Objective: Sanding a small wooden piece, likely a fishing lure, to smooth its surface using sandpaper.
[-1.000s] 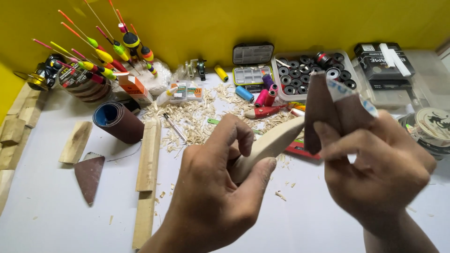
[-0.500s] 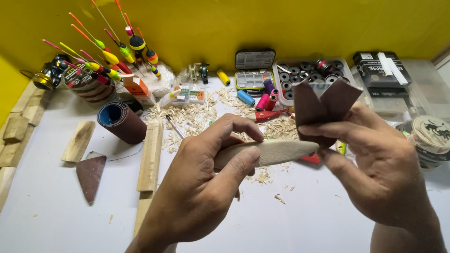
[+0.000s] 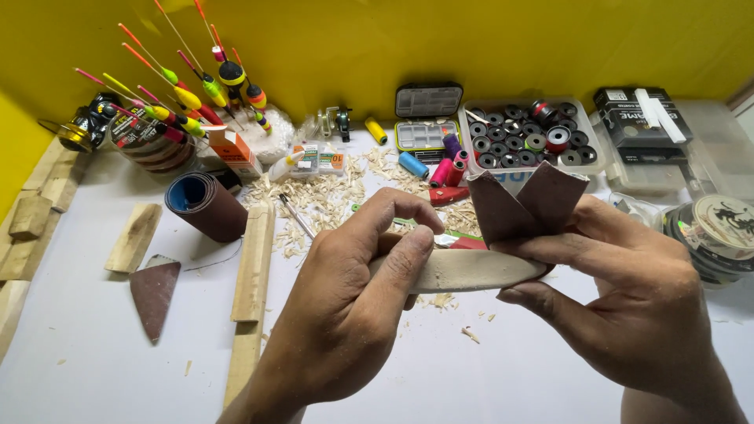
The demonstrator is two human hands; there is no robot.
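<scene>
Head cam looks down at a messy white table (image 3: 94, 353). Left hand (image 3: 349, 306) is clamped round one end of a pale carved wood blank (image 3: 463, 271), held level just above the table. Right hand (image 3: 628, 290) pinches a folded brown sandpaper sheet (image 3: 522, 204) against the blank's other end, flaps sticking up. Behind the blank there's a pile of wood shavings (image 3: 322, 196); further back, a tray of spools (image 3: 526, 141). Left of the blank lies a wood strip (image 3: 253, 263), then a sandpaper roll (image 3: 204, 206).
</scene>
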